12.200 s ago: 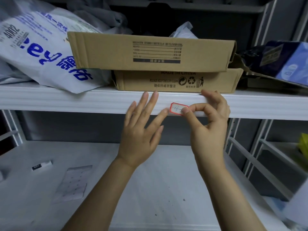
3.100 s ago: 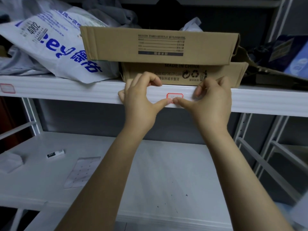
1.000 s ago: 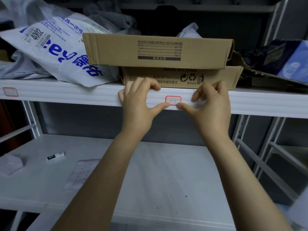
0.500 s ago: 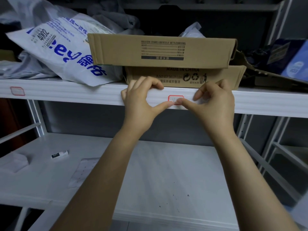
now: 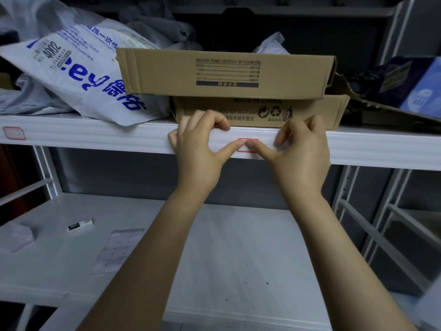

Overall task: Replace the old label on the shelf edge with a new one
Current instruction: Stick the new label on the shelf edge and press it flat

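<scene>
lower shelf (image 5: 238, 247): white board, fills the bottom half of the view, both forearms reach over it
shelf edge (image 5: 95, 137): white ribbed front strip of the upper shelf, runs left to right
bag (image 5: 78, 75): white plastic, blue print, left part of the upper shelf, corner hangs over the front edge
upper box (image 5: 167, 70): flat cardboard, stacked on the lower box (image 5: 317, 113), both mid-shelf at the front edge
blue pack (image 5: 415, 87): right end of the upper shelf, blurred
left hand (image 5: 198, 149): fingers bent, tips on top of the shelf edge, grips nothing, left thumb (image 5: 229, 150) pressed on the label
right hand (image 5: 303, 151): same pose, right thumb (image 5: 260, 150) pressed on the label, thumb tips meet
sticker sheet (image 5: 117, 249): flat, left part of the lower shelf
crumpled paper (image 5: 16, 237): lower shelf, left edge
white stick (image 5: 80, 225): small, between paper and sheet
label (image 5: 250, 140): red border, stuck on the shelf edge below the boxes, mostly under the thumbs
second label (image 5: 14, 133): red border, far left end of the shelf edge
</scene>
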